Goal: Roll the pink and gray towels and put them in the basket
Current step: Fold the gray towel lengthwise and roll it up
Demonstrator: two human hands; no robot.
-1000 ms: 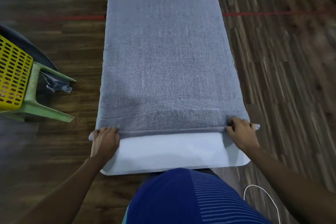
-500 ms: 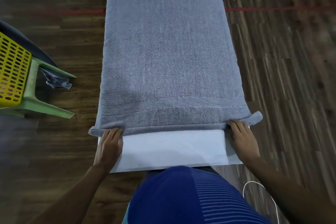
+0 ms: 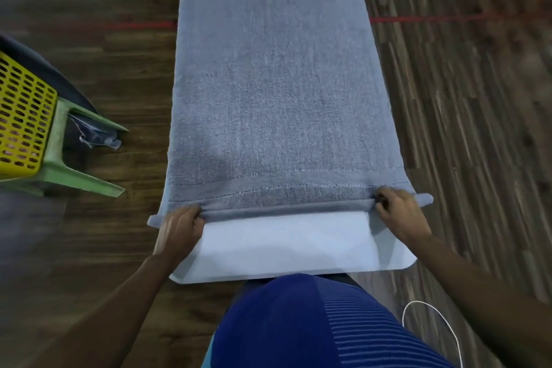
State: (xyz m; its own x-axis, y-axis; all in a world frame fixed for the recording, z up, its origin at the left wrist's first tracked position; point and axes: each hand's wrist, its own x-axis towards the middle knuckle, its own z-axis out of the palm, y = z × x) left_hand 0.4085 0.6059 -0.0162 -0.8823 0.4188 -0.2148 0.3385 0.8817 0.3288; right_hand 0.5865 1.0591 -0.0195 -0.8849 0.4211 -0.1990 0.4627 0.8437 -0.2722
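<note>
Blue ribbed shirt (image 3: 313, 326) seen at the bottom edge; thin white cable (image 3: 442, 320) looped on the floor just right of it.

White flat surface (image 3: 286, 245) with rounded near corners is carried over the dark wood-plank floor (image 3: 466, 128); smooth, matte. A bare strip is left along its near edge.

Gray towel (image 3: 274, 92) is laid lengthwise along the surface, from just past the bare strip to the far end, out of frame at the top. Terry texture, two stitched hem lines near the near end. The near end is turned into a thin tight roll spanning the full width, both roll ends overhanging the surface's side edges slightly.

Left hand (image 3: 179, 230): grip closed, fingers curled onto the roll at the left edge. Right hand (image 3: 400, 215): grip closed, fingers pinched on the roll at the right edge.

Floor: dark laminate, varied plank tones, red line (image 3: 418, 19) crossing it further out, hidden under the towel in the middle.

At the left: yellow perforated plastic basket (image 3: 21, 122) held on a pale green plastic stool (image 3: 74, 176), well apart from the towel. Crumpled bluish cloth (image 3: 98, 137) is seen under the stool. Pink towel not made out.
</note>
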